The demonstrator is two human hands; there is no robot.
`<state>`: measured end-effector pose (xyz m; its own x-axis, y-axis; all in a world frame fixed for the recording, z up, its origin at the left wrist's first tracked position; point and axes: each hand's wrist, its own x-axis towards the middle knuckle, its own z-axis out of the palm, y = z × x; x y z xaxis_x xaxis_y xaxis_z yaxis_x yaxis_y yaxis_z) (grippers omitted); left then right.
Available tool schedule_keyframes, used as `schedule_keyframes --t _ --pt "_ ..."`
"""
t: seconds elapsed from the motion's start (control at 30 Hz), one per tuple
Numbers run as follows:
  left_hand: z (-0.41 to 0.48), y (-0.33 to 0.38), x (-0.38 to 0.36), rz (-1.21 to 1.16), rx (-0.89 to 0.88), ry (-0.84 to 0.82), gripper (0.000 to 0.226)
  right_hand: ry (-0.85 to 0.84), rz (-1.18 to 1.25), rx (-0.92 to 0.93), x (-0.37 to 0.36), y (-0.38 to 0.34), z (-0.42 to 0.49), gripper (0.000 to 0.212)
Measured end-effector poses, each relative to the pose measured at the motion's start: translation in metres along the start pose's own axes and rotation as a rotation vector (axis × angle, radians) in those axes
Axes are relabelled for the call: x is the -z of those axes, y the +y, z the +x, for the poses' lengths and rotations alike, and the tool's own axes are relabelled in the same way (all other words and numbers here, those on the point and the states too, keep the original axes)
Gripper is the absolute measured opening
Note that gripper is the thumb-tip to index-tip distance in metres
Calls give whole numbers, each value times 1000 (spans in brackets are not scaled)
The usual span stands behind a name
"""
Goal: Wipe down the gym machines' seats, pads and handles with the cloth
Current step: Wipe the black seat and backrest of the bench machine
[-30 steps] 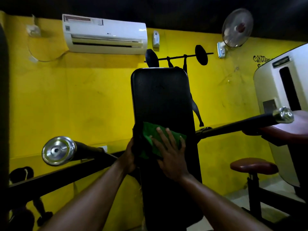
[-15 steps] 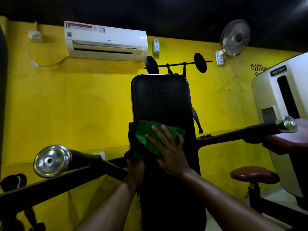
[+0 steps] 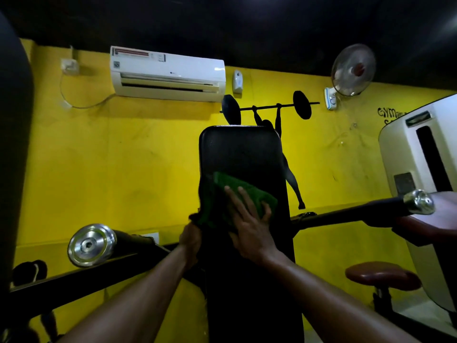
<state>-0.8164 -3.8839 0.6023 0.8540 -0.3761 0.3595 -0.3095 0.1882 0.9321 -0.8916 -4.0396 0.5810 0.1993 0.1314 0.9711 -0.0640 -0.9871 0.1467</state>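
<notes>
A tall black back pad (image 3: 241, 149) stands upright in front of me. A green cloth (image 3: 244, 191) lies flat against its middle, draped over the pad's left edge. My right hand (image 3: 249, 221) presses the cloth onto the pad with straight, spread fingers. My left hand (image 3: 190, 241) grips the pad's left edge just below the hanging end of the cloth. Two black machine arms with chrome end caps stick out, the left chrome cap (image 3: 90, 245) near me and the right chrome cap (image 3: 420, 201) further off.
A maroon round seat (image 3: 382, 274) and a maroon pad (image 3: 430, 219) belong to a white machine (image 3: 420, 154) on the right. The yellow wall (image 3: 118, 164) carries an air conditioner (image 3: 168, 75) and a fan (image 3: 352, 70). A dark shape (image 3: 12, 120) fills the left edge.
My right hand and the cloth have slid a little up the pad. My left hand dropped from beside the cloth to the pad's edge below it. My view tilted upward.
</notes>
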Motion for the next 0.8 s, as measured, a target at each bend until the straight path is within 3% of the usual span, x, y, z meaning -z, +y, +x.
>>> schedule_keyframes --t 0.07,0.1,0.17,0.27,0.3,0.37,0.43,0.47,0.5,0.53,0.6,0.67,0.7,0.73,0.8 --pt "8 26 -1 -76 -20 96 39 -51 -100 78 4 10 7 98" --pt "17 41 -4 -127 -23 131 44 -38 -150 33 4 20 13 97" --pt "44 62 -11 -120 -65 96 56 60 -162 -199 7 36 34 84" --pt "120 46 -16 -140 -103 57 111 163 -28 -647 9 32 63 62" --pt "141 38 -17 -135 -122 64 117 180 -13 -697 11 24 69 57" --pt "136 39 -23 -138 -168 33 107 234 -62 -457 3 11 75 51" --pt "90 50 -36 -60 -255 44 67 155 -119 -19 -5 11 73 65" --pt "70 55 -39 -78 -243 23 46 100 -111 108 -5 19 77 75" --pt "57 61 -39 -152 -195 -7 40 74 -79 127 -2 31 83 82" --pt "56 62 -39 -89 -188 113 39 93 -47 53 1 42 90 84" --pt "52 69 -38 -34 -210 329 41 210 55 -256 12 56 113 81" --pt "44 74 -37 68 -183 347 47 269 145 -586 20 52 132 73" --pt "43 75 -36 92 -177 364 47 260 137 -660 21 44 137 67" --pt "43 75 -38 92 -194 363 45 240 94 -622 19 34 138 61" --pt "42 70 -41 155 -232 370 38 204 -27 -227 11 20 127 60"
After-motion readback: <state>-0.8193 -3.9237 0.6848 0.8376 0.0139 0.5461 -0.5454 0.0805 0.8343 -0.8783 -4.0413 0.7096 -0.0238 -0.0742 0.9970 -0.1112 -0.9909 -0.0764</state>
